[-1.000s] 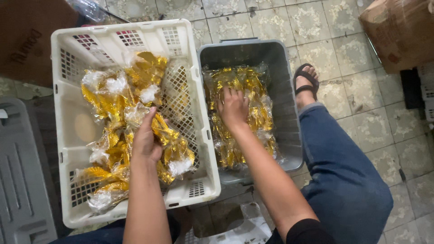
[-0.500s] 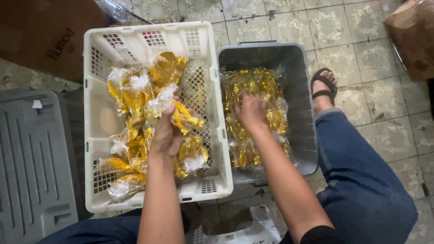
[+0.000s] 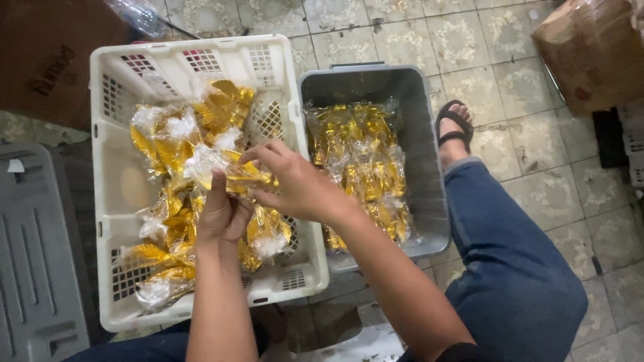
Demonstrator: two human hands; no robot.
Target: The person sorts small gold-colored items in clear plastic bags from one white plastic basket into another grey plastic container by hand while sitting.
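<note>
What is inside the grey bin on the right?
The grey bin holds a packed layer of clear bags with gold pieces, covering most of its floor. Whatever lies beneath them is hidden. Neither hand is in it.

The gold packets (image 3: 235, 175) are glossy, crinkled clear plastic film. The white crate (image 3: 107, 87) and grey bin (image 3: 429, 161) are matt hard plastic. The floor tiles (image 3: 510, 60) look rough.

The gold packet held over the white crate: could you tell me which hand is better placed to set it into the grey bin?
Probably the right hand. It already grips the gold packet and lies on the side nearer the grey bin. The left hand also holds the packet, but sits farther over the white crate.
</note>
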